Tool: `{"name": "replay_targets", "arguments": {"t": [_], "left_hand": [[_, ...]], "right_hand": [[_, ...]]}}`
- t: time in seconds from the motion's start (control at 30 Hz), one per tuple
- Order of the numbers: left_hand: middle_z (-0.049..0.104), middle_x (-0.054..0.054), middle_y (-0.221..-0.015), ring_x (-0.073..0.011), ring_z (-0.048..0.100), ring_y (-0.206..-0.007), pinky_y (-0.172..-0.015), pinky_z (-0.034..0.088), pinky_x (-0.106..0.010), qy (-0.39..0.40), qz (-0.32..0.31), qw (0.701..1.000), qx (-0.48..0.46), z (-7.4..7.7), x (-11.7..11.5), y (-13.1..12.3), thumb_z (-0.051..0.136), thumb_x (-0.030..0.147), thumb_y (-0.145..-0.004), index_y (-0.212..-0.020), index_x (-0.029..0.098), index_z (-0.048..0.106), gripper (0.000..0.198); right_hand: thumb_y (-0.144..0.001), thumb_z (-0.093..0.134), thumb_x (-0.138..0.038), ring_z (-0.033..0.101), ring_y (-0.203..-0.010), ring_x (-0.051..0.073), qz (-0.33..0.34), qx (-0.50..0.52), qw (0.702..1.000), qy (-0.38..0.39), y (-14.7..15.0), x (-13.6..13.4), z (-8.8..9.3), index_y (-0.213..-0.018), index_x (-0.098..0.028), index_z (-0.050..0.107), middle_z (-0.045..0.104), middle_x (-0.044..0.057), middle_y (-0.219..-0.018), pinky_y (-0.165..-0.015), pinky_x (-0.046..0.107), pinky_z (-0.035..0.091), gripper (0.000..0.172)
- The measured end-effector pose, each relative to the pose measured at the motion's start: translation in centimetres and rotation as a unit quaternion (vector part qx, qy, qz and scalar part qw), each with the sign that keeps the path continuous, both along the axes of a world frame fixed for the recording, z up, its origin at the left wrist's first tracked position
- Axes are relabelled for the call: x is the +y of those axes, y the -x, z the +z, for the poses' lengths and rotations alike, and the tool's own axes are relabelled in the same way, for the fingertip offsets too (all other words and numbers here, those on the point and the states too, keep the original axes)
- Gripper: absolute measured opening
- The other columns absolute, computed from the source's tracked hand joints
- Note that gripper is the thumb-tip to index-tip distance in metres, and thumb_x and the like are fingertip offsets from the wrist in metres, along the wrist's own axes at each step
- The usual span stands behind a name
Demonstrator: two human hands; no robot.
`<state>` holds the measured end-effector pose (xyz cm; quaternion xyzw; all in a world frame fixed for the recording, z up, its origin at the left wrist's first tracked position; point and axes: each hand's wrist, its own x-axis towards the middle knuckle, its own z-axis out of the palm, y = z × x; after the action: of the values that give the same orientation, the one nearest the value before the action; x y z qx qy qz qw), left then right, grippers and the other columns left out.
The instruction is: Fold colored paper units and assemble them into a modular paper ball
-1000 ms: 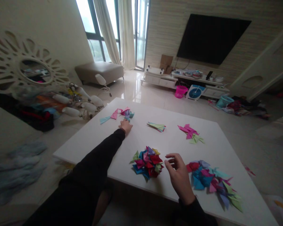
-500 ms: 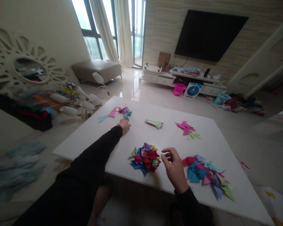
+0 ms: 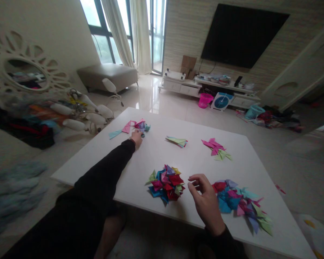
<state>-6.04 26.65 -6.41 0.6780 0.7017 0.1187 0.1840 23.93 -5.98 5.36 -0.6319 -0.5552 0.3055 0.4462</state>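
Note:
My left hand (image 3: 136,139) reaches to the far left of the white table (image 3: 151,158), its fingertips at the near edge of a small pile of folded origami papers (image 3: 140,124) in pink, purple and teal. The back of the hand hides most of its fingers and whatever they may hold. My right hand (image 3: 205,199) hovers near the table's front edge, fingers curved and apart, holding nothing. Left of it lies a heap of multicoloured origami pieces (image 3: 166,183); right of it, a larger spread of origami pieces (image 3: 240,201), partly behind the hand.
A fanned stack of folded papers (image 3: 177,141) lies mid-table, with pink and green origami pieces (image 3: 215,148) to its right. Left of the table stands a lamp with white shades (image 3: 89,118). A pink basket (image 3: 205,100) and a blue fan (image 3: 221,101) sit by the TV cabinet.
My left hand has shifted slightly left along the far pile. My right hand has drawn a little back and right, still empty. The camera view has shifted slightly.

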Motion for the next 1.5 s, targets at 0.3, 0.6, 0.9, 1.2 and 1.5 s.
{"name": "replay_targets", "arguments": {"t": [0.3, 0.6, 0.9, 1.2, 1.5], "left_hand": [[0.063, -0.015, -0.125, -0.0342, 0.051, -0.123, -0.101, 0.045, -0.042, -0.011, -0.110, 0.992, 0.056, 1.3, -3.2, -1.6, 0.065, 0.024, -0.076, -0.088, 0.016, 0.073, 0.016], [0.075, -0.006, -0.095, -0.0200, 0.066, -0.086, -0.075, 0.048, -0.026, 0.057, -0.281, 0.958, 0.016, 1.6, -9.6, -7.9, 0.077, 0.031, -0.068, -0.093, 0.017, 0.070, 0.030], [0.077, -0.006, -0.089, -0.0173, 0.068, -0.080, -0.076, 0.047, -0.024, 0.114, -0.314, 0.943, -0.013, 2.0, -12.0, -8.4, 0.050, 0.050, -0.095, -0.087, 0.018, 0.076, 0.042], [0.065, -0.017, -0.128, -0.0254, 0.063, -0.116, -0.102, 0.048, -0.042, 0.022, -0.118, 0.992, 0.033, 2.0, -5.2, -1.2, 0.056, 0.034, -0.097, -0.128, 0.011, 0.064, 0.039], [0.023, -0.016, -0.168, -0.0414, 0.020, -0.154, -0.119, 0.029, -0.058, -0.002, -0.049, 0.998, 0.045, -1.9, -0.4, -1.6, 0.056, 0.041, -0.088, -0.150, 0.021, 0.049, 0.065]], "right_hand": [[-0.089, 0.061, -0.029, 0.062, -0.079, 0.017, 0.027, 0.007, 1.000, -0.015, 1.0, 0.2, 0.3, -0.089, -0.021, 0.064, 0.063, 0.003, -0.093, -0.069, 0.030, 0.050, 0.008], [-0.087, 0.060, -0.029, 0.061, -0.077, 0.017, 0.018, 0.013, 0.999, -0.029, 0.7, -0.5, 0.6, -0.085, -0.021, 0.064, 0.063, 0.003, -0.090, -0.067, 0.030, 0.049, 0.009], [-0.088, 0.060, -0.030, 0.062, -0.078, 0.018, 0.028, 0.006, 0.999, -0.028, 0.4, -0.3, 0.5, -0.085, -0.021, 0.064, 0.064, 0.003, -0.091, -0.068, 0.030, 0.049, 0.011], [-0.088, 0.061, -0.031, 0.062, -0.078, 0.018, 0.032, 0.001, 0.999, -0.012, 0.8, -0.1, 0.0, -0.085, -0.021, 0.064, 0.063, 0.003, -0.089, -0.067, 0.030, 0.050, 0.011], [-0.092, 0.060, -0.031, 0.062, -0.080, 0.019, 0.054, -0.025, 0.998, 0.004, 2.0, 0.9, -0.9, -0.084, -0.022, 0.064, 0.064, 0.004, -0.089, -0.069, 0.029, 0.050, 0.013]]}}
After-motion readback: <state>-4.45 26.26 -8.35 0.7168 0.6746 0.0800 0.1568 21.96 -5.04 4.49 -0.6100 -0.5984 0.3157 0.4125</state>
